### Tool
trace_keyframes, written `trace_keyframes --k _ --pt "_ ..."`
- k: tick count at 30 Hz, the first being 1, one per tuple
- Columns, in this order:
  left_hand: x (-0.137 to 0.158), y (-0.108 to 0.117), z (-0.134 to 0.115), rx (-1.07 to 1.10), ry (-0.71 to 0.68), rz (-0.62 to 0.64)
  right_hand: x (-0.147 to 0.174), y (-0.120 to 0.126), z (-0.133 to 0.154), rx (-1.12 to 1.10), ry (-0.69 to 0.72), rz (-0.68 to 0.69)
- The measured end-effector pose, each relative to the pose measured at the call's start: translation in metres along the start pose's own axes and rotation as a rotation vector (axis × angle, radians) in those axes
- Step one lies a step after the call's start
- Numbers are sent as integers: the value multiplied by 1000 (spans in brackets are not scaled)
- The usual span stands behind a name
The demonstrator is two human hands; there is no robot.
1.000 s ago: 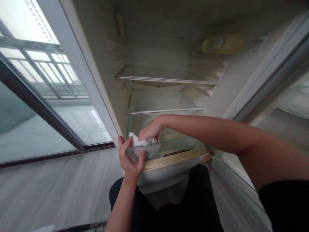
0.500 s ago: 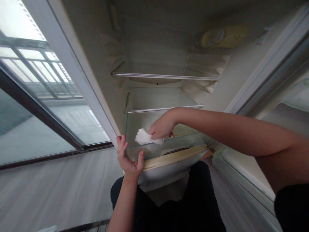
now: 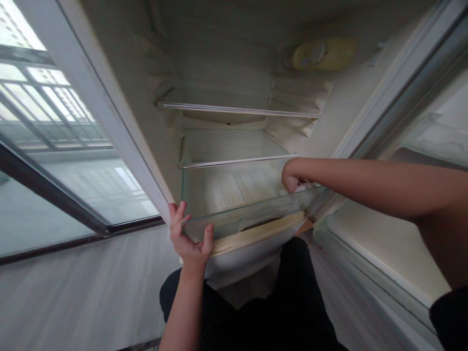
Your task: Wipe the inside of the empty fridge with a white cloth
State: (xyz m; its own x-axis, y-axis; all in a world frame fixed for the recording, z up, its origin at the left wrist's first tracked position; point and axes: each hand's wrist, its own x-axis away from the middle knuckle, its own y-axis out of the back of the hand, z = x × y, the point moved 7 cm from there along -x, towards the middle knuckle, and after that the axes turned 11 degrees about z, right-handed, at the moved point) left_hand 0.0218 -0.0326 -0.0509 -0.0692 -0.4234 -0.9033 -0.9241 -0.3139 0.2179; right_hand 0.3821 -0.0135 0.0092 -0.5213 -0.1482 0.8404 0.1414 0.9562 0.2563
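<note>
A clear fridge drawer [image 3: 234,230] is pulled partway out at the bottom of the fridge. My left hand [image 3: 190,239] grips its front left corner, the thumb on the front panel and the fingers round the outer side. Inside the drawer, at the right front corner, my right hand [image 3: 291,176] is bent down at the wrist. It is closed on a white wiping cloth [image 3: 302,186], of which only a small part shows behind the drawer's front wall; the fingertips are hidden. Ridges show on the drawer's floor.
Above the drawer are a lower glass shelf [image 3: 234,148] and an upper glass shelf [image 3: 237,108]. A yellowish lamp and dial housing [image 3: 325,53] sits on the right wall. The fridge door [image 3: 376,253] stands open at right; a glass balcony door [image 3: 87,185] is at left.
My right hand has moved with the cloth from the middle of the drawer to its right front corner. My left hand stays on the drawer corner. The view has shifted slightly to the right.
</note>
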Motion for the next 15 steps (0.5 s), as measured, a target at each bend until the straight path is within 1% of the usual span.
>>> trace_keyframes --k 1,3,6,10,12,15 --pt "0 0 0 4 -6 -4 -7 -1 -8 -57 -25 -14" --pt "-1 0 -2 9 -20 -9 -19 -3 -16 -165 18 -30" --pt "-1 -1 -2 8 -29 -6 -30 -7 -14 -219 141 5" --pt "-1 -1 -2 23 -31 -14 -38 -9 -7 -251 175 -11" --pt "-1 0 -3 40 -41 -18 -42 -17 -2 -267 179 52" --pt "-1 0 -4 36 -42 -21 -48 -30 14 -214 270 216"
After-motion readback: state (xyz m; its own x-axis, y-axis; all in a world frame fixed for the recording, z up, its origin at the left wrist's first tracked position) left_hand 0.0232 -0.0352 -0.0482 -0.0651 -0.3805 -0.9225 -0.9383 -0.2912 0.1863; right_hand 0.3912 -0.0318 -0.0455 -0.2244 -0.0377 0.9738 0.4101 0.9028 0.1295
